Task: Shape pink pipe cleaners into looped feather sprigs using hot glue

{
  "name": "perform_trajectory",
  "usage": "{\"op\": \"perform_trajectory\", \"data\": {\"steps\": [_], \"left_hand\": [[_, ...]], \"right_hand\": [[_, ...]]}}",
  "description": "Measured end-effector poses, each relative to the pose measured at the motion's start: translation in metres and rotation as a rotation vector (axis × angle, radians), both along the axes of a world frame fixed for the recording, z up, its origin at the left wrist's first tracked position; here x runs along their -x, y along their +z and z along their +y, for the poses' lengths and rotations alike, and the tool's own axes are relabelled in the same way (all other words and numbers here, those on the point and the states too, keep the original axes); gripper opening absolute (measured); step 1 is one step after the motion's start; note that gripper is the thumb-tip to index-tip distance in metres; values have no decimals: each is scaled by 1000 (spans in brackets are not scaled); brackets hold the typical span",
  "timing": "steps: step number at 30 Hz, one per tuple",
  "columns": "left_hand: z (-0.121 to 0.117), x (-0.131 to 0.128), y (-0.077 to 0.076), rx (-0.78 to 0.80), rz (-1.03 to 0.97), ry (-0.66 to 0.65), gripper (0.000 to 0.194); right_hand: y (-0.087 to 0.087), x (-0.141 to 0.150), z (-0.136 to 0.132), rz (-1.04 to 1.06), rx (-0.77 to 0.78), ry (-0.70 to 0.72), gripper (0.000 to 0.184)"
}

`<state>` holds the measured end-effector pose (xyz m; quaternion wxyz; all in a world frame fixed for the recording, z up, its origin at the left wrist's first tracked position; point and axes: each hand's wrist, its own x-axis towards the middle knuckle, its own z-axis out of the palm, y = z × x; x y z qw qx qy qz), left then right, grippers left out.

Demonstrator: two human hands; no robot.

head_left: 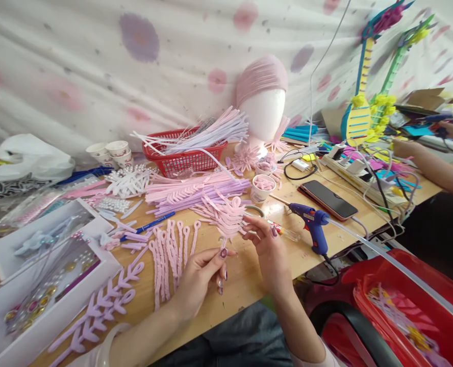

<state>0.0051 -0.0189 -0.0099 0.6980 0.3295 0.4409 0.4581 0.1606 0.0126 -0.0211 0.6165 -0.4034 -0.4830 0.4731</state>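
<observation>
My left hand (205, 272) is closed, pinching with thumb and finger the lower stem of a pink pipe-cleaner piece (228, 218). This piece has curved strands branching like a leaf and a loop at its top. My right hand (267, 250) is beside it with fingers apart, the fingertips at the strands' right edge; whether they touch is unclear. Left of my hands, several twisted pink pipe-cleaner strips with looped tops (171, 255) lie in a row. Lilac leafy sprigs (100, 308) rest nearer the table's front edge. A blue hot glue gun (312, 221) lies right of my right hand.
A red basket (188, 162) holds pipe cleaners, with pink and lilac bundles (196, 191) before it. Around these are a foam head (262, 107), a paper cup (262, 189), a phone (328, 199), a power strip (360, 181) and white boxes (104, 262). Another person's arm (436, 165) reaches in at right.
</observation>
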Motion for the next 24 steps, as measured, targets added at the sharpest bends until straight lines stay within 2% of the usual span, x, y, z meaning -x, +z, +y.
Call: {"op": "perform_trajectory", "data": {"steps": [5, 11, 24], "left_hand": [[0, 1, -2, 0, 2, 2, 41], [0, 0, 1, -3, 11, 5, 40], [0, 0, 0, -7, 7, -2, 40]], "right_hand": [[2, 1, -1, 59, 22, -18, 42], [1, 0, -2, 37, 5, 30, 45], [-1, 1, -5, 77, 33, 12, 44]]}}
